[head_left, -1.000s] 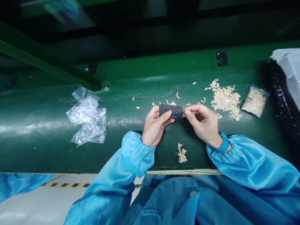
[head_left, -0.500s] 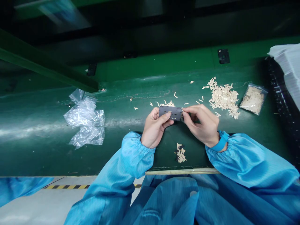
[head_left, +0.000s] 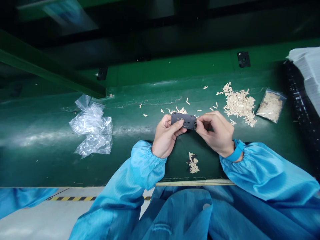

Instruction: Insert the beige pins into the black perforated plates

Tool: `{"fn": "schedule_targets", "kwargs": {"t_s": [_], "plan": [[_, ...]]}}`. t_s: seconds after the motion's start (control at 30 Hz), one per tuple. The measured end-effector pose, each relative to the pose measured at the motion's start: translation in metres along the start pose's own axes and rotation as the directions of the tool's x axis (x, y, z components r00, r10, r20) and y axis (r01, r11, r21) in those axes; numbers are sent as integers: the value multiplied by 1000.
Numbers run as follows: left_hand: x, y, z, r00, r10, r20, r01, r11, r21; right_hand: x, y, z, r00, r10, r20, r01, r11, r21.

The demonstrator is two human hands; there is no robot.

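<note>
A dark grey, flat rectangular plate with small slots [head_left: 191,122] is pinched in my left hand [head_left: 166,135], thumb on top and fingers below. At the plate's right end, my right hand [head_left: 216,130] has thumb and forefinger pressed together; what sits between them is too small to name. Just behind the plate lie some small cream strips [head_left: 180,110]. Closer to the table's front edge, a little heap of cream and dark pieces [head_left: 193,163] rests between my forearms.
On the right are a big pile of cream strips [head_left: 240,105], a filled zip bag [head_left: 271,105] and a black crate edge [head_left: 297,100]. Clear plastic bags [head_left: 92,128] lie on the left. A green beam [head_left: 50,68] slants over the upper left. Another person's blue sleeve [head_left: 25,200] shows at lower left.
The plate has tilted slightly, its right end dipping. My right fingertips stay at that end and have shifted only a little. The whole view has moved slightly.
</note>
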State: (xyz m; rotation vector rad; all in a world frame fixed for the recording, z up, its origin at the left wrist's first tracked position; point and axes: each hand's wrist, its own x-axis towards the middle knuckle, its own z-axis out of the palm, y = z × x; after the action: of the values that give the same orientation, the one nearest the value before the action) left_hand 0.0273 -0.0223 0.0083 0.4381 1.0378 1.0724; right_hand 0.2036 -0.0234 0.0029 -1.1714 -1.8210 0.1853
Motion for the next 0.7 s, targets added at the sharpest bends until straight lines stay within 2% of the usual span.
{"fn": "schedule_targets", "kwargs": {"t_s": [0.3,0.53,0.7], "plan": [[1,2,1,1000,23,-20,-23,1000,3,-3,1,-1,997,-64,47,60,996,73],[-1,2,0,1000,13,24,-13,1000,-25,-2,1,-2,999,18,38,-22,994,110],[-2,2,0,999,22,39,-21,1000,-15,-3,0,0,999,5,-47,2,990,142]]}}
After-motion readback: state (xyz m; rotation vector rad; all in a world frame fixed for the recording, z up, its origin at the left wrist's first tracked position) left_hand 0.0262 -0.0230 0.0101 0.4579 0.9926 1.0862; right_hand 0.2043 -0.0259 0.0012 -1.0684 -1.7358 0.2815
